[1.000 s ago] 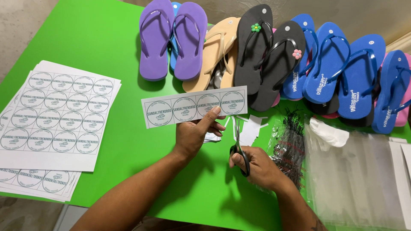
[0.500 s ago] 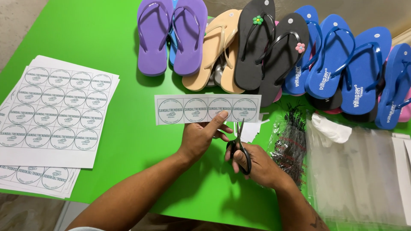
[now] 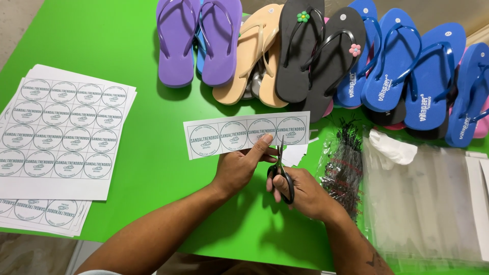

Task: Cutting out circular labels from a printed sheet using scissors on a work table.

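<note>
My left hand [image 3: 239,167] pinches the lower edge of a paper strip of four round labels [image 3: 247,134], holding it just above the green table [image 3: 127,46]. My right hand [image 3: 300,191] is clenched through the black handles of the scissors [image 3: 281,170], blades pointing up at the strip's lower edge; whether they bite into the paper I can't quite tell. Sheets of uncut labels [image 3: 63,130] lie to my left, a row of flip-flops [image 3: 305,51] beyond, clear bags [image 3: 428,203] to my right.

Left hand [image 3: 242,165] pinches label strip [image 3: 247,134] mid-table | right hand [image 3: 303,191] works scissors [image 3: 281,170] into strip's lower edge | sandals [image 3: 316,56] line far edge
</note>
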